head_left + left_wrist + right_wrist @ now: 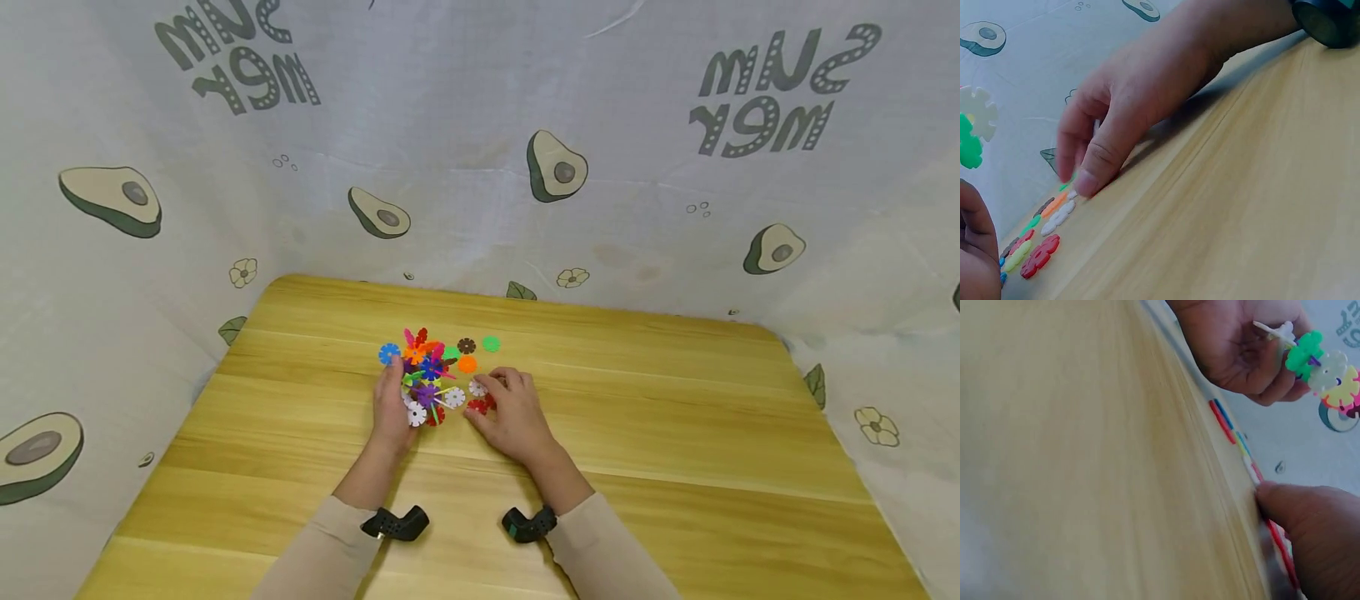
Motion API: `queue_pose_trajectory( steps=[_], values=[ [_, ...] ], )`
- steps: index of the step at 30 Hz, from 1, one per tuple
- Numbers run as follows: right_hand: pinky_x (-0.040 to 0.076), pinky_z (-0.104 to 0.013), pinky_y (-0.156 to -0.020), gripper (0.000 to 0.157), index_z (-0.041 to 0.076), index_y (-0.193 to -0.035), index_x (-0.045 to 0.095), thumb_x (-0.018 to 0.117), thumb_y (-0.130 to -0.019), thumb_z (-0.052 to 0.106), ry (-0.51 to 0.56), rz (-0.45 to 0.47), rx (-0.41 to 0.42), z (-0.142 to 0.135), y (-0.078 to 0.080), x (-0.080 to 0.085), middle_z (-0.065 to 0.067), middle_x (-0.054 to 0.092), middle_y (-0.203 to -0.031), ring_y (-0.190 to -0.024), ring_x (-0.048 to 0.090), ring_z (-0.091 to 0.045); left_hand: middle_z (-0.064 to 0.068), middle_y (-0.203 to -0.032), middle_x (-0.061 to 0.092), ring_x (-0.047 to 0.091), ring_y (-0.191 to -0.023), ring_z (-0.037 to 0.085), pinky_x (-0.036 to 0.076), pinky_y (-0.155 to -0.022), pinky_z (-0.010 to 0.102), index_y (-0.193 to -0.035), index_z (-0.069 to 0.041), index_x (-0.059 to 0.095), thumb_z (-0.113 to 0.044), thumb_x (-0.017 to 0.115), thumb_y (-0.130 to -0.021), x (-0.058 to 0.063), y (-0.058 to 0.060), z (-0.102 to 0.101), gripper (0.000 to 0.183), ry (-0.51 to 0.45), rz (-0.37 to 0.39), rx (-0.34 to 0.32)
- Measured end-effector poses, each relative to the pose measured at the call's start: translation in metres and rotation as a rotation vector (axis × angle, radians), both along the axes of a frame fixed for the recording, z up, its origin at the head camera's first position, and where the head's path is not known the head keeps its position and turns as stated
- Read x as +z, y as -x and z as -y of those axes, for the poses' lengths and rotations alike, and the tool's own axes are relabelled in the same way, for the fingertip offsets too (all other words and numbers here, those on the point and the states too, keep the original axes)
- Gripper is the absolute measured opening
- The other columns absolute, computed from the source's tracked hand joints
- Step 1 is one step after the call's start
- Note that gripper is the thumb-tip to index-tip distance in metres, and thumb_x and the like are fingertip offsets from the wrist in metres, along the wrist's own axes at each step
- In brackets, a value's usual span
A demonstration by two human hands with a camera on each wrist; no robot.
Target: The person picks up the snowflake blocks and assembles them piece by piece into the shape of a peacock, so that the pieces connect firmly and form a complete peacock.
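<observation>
My left hand (pixel 392 408) holds a many-coloured cluster of interlocked plastic snowflake discs (pixel 429 392), raised above the table. In the right wrist view, the fingers of that left hand (pixel 1254 356) curl below the cluster's green disc (pixel 1305 355). My right hand (pixel 513 414) reaches down at the loose discs, thumb and forefinger apart. By its forefinger lies a white disc (pixel 477 388), and red discs (pixel 477 406) are near the thumb. From the left wrist, the right hand (pixel 1125 106) appears with its thumb tip close to the tabletop. Its palm side is hidden.
Loose discs lie flat beyond the hands, among them a brown disc (pixel 467 345), a green disc (pixel 491 343) and an orange disc (pixel 467 364). The wooden table (pixel 675 417) runs back to a hanging cloth (pixel 465 108) printed with avocados.
</observation>
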State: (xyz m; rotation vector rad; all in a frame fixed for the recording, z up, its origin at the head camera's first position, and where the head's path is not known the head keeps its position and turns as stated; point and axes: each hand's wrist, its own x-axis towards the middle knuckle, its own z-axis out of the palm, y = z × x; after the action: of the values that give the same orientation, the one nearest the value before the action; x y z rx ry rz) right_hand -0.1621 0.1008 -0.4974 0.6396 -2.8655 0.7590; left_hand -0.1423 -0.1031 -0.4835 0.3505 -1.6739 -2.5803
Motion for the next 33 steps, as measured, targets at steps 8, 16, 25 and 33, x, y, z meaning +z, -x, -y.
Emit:
queue_pose_trajectory(
  steps=[8, 16, 25, 33],
  values=[
    [0.047, -0.045, -0.096, 0.038, 0.017, -0.127, 0.068, 0.074, -0.093, 0.034, -0.029, 0.042, -0.092, -0.010, 0.006, 0.002, -0.011, 0.058, -0.127, -0.114, 0.047, -0.032, 0.018, -0.135, 0.059, 0.057, -0.122, 0.024, 0.051, -0.109, 0.035, -0.135, 0.001, 0.053, -0.047, 0.040, -0.108, -0.001, 0.000, -0.007, 0.056, 0.134, -0.016, -0.024],
    [0.046, -0.048, -0.093, 0.031, 0.013, -0.123, 0.069, 0.067, -0.099, 0.032, 0.004, 0.050, -0.120, -0.013, 0.005, 0.001, -0.015, 0.057, -0.123, -0.112, 0.046, -0.035, 0.007, -0.105, 0.066, 0.057, -0.105, 0.019, 0.050, -0.099, 0.034, -0.105, -0.002, 0.061, -0.036, 0.047, -0.108, -0.006, -0.002, -0.013, 0.036, 0.338, -0.048, -0.182],
    [0.052, -0.038, -0.084, 0.022, 0.006, -0.109, 0.068, 0.075, -0.094, 0.020, 0.241, 0.209, -0.215, -0.023, 0.012, 0.006, -0.014, 0.065, -0.107, -0.099, 0.056, -0.029, 0.022, -0.101, 0.067, 0.058, -0.096, 0.016, 0.048, -0.089, 0.031, -0.105, 0.004, 0.060, -0.026, 0.041, -0.109, -0.006, -0.012, -0.023, 0.036, 0.512, -0.247, -0.486],
    [0.060, -0.018, -0.067, 0.011, 0.010, -0.111, 0.067, 0.063, -0.101, 0.007, 1.087, 0.534, 0.020, -0.034, 0.017, 0.009, 0.007, 0.071, -0.087, -0.075, 0.068, -0.006, 0.011, -0.120, 0.063, 0.057, -0.112, 0.019, 0.049, -0.100, 0.035, -0.127, -0.004, 0.059, -0.040, 0.040, -0.109, -0.004, -0.021, -0.035, 0.044, 0.586, -0.178, -0.675]
  ],
)
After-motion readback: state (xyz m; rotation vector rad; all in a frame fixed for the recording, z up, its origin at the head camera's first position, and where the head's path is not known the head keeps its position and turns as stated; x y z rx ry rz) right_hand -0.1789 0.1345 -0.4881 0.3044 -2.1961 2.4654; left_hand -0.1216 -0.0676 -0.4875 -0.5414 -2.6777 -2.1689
